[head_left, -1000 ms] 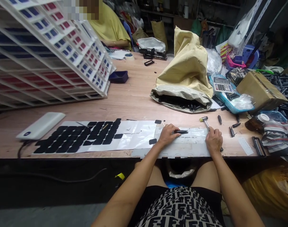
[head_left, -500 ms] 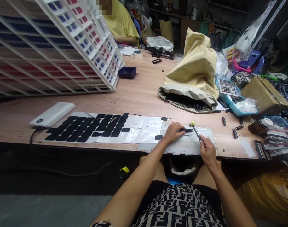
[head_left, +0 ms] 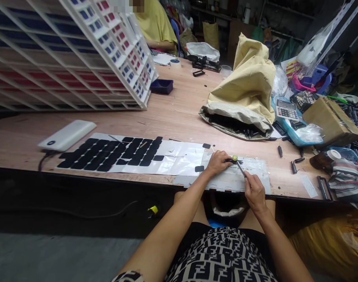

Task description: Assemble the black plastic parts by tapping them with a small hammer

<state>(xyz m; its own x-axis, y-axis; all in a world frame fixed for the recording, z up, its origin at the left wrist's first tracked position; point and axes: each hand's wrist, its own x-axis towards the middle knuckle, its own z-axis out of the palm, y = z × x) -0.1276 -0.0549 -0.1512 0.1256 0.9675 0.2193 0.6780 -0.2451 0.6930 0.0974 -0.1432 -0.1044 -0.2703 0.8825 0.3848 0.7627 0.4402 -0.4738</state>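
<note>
My right hand point(head_left: 255, 190) is wrapped round the handle of a small hammer point(head_left: 240, 167) with a yellowish head. The head is at a slim black part point(head_left: 240, 161), over its middle; whether they touch I cannot tell. Closed fingers of my left hand point(head_left: 219, 162) hold the left end of that part, whose exact kind is too small to make out. Beneath both hands lies a clear, scuffed plastic sheet point(head_left: 255, 181) along the table's front edge. Left of it, black rounded patches point(head_left: 96, 156) stick in rows on a white backing sheet point(head_left: 179, 166).
A white power bank point(head_left: 67, 135) with a cable lies at left, below a large white rack point(head_left: 108, 51). Beyond my hands a cream sack point(head_left: 243, 86) spills black parts. At right are a calculator point(head_left: 286, 109), a carton point(head_left: 331, 119) and a cloth point(head_left: 348, 176). A person point(head_left: 158, 27) sits opposite.
The hammer head has come left and down from above the right end of the black part to its middle. My left hand keeps its hold. The whole view has shifted slightly.
</note>
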